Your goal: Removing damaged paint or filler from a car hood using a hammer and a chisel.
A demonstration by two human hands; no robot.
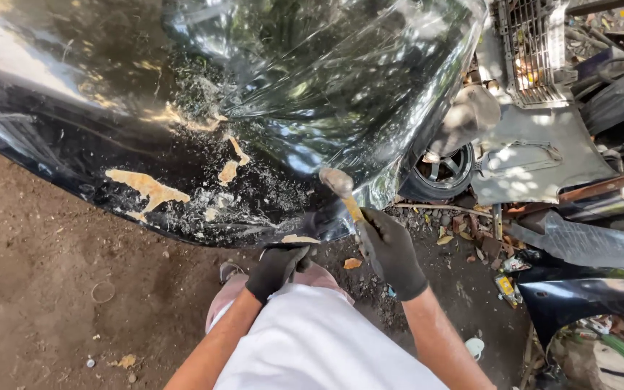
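A dented black car body panel [182,94] fills the upper left, with tan filler patches and chipped paint across it. My right hand [391,253], in a black glove, grips the wooden handle of a hammer [341,186]; the hammer's head sits against the panel's lower right edge. My left hand [277,269], also in a black glove, rests at the panel's bottom edge beside a tan chip, fingers curled; whether it grips the edge is unclear. My white shirt and pink-clad knee show below.
Brown dirt ground [45,289] lies at the left. At the right stand a wheel [445,173], a grey panel [536,159], a metal grille [536,43], dark car parts [586,296] and scattered litter.
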